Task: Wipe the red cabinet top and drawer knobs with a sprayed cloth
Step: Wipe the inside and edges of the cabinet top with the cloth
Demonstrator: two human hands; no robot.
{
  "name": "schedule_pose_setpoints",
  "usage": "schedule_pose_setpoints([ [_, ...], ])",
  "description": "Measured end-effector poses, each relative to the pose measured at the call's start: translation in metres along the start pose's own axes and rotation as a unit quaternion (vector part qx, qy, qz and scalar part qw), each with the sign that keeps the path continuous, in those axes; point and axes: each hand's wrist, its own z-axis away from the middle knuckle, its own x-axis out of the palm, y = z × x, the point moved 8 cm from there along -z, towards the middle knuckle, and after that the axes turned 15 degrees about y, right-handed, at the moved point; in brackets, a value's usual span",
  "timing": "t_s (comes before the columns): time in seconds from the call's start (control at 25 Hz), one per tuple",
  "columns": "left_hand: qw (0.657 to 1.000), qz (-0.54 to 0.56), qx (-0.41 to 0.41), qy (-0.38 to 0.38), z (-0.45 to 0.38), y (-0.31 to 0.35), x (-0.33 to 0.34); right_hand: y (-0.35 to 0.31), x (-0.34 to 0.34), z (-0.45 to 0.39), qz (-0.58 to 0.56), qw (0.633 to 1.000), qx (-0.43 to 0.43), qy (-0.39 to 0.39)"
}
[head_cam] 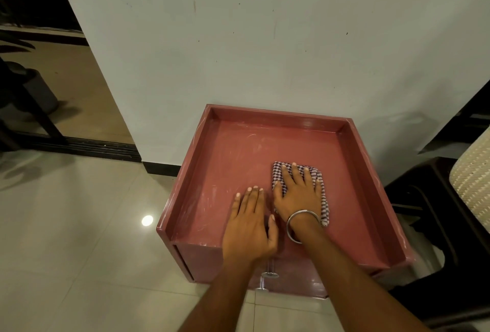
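Note:
The red cabinet (225,162) stands against the white wall, its recessed top ringed by a raised rim and marked with pale smears. A folded checked cloth (322,193) lies on the right half of the top. My right hand (298,193), with a metal bangle on the wrist, presses flat on the cloth with fingers spread. My left hand (250,223) rests flat on the bare top just left of it, holding nothing. Two metal drawer knobs (269,274) stick out from the front below my left wrist.
The wall (265,39) rises directly behind the cabinet. A dark stool or chair (429,212) with a cream woven cushion (474,180) stands close on the right. Glossy tiled floor (79,238) spreads to the left, with a dark doorway track beyond.

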Motion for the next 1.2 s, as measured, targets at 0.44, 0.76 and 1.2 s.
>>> schedule_pose_setpoints([
  [0.44,0.999,0.025,0.042,0.000,0.003,-0.004,-0.003,0.025,-0.014,0.018,0.027,0.999,0.045,0.008],
  [0.76,1.000,-0.009,0.014,-0.010,0.012,-0.056,-0.022,0.028,-0.021,0.034,0.020,1.000,-0.002,0.009],
  [1.2,1.000,0.001,0.012,-0.022,0.015,-0.063,-0.023,-0.026,-0.013,0.062,0.014,1.000,-0.002,-0.022],
])
